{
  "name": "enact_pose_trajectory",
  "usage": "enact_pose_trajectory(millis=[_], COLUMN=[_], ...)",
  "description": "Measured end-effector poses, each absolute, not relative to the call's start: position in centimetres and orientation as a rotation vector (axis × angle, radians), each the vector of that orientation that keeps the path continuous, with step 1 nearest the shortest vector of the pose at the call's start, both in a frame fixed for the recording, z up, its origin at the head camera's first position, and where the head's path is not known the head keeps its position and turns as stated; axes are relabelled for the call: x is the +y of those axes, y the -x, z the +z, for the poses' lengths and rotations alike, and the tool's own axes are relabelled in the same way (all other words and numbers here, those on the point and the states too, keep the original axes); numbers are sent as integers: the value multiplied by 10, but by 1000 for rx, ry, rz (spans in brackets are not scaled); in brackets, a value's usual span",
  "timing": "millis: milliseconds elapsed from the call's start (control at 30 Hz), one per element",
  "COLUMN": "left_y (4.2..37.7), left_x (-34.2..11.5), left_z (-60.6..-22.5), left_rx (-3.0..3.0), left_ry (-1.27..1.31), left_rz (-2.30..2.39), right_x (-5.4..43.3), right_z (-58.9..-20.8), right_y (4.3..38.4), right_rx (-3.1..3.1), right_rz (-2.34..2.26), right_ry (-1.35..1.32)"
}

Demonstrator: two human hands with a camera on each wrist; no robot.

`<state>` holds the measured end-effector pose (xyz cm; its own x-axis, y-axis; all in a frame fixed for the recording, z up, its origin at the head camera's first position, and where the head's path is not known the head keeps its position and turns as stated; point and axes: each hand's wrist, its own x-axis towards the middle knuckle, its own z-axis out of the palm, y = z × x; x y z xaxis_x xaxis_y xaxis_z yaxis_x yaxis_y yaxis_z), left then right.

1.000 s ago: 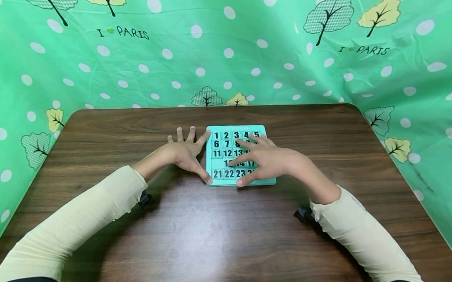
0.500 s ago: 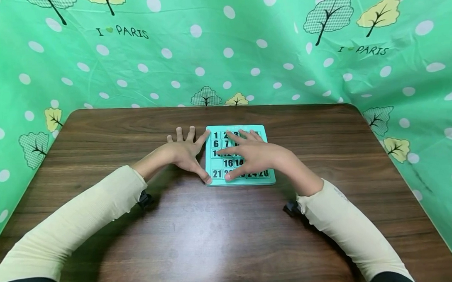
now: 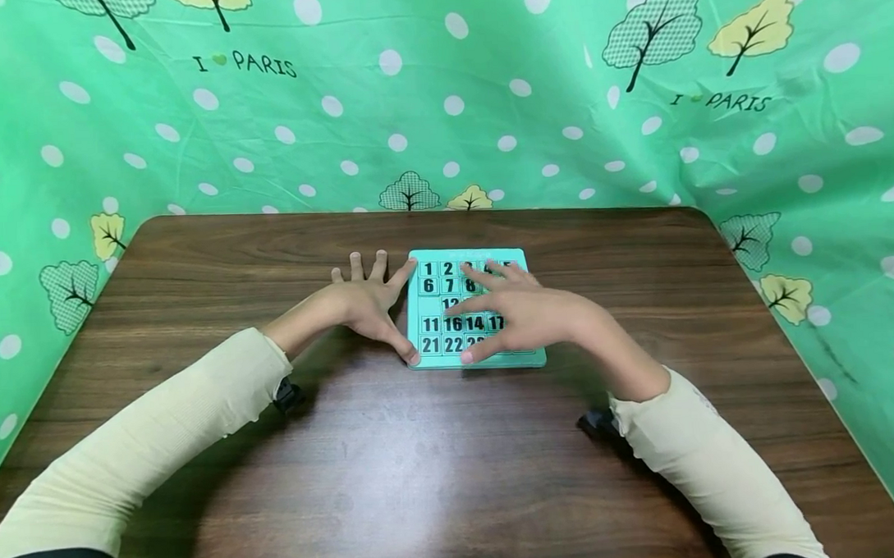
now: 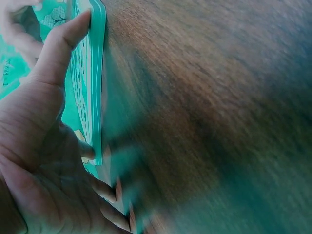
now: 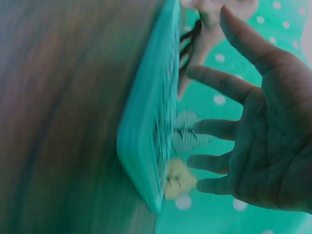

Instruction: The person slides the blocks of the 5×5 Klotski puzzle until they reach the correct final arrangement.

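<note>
A turquoise number slide puzzle (image 3: 428, 305) lies flat on the table, black numbers on its square tiles. Its gap shows at the left end of the third row, just above the tile 11. My left hand (image 3: 364, 305) has its fingers spread, thumb at the board's lower left corner and index finger at the upper left edge. Over the right part of the board, my right hand (image 3: 533, 313) stretches out its fingers, hiding several tiles. Its index fingertip overlaps the tile 12 in the head view. In the right wrist view, those fingers stand apart from the puzzle (image 5: 141, 131).
The dark wooden table (image 3: 394, 461) reaches back to a green curtain (image 3: 440, 82) with white dots and printed trees. Cream sleeves (image 3: 199, 386) cover both forearms, and a small black device (image 3: 287, 395) sits under the left wrist.
The tile 11 has slid down from the third row into the fourth, so the gap is now above it. My right hand moved left, then back right; my left hand stayed put.
</note>
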<state>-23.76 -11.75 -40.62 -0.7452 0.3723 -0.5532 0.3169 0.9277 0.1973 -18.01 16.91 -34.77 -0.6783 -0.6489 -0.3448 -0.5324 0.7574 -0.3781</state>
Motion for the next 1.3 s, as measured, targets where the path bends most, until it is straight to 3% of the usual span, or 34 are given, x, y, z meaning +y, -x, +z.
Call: enact_pose_trajectory(millis=[200, 400, 633, 1300], left_y=[231, 233, 216, 227], left_x=[-116, -118, -113, -114], left_z=[-400, -401, -372, -394], left_rx=[2479, 2470, 2456, 2478], left_ry=[-493, -486, -502, -506], left_rz=[115, 113, 157, 137], right_x=[192, 183, 177, 203], right_z=[-348, -356, -355, -354], right_y=[186, 188, 187, 172], right_rx=[2565, 2530, 2521, 2544], right_rz=[-316, -306, -317, -360], right_ry=[777, 792, 825, 804])
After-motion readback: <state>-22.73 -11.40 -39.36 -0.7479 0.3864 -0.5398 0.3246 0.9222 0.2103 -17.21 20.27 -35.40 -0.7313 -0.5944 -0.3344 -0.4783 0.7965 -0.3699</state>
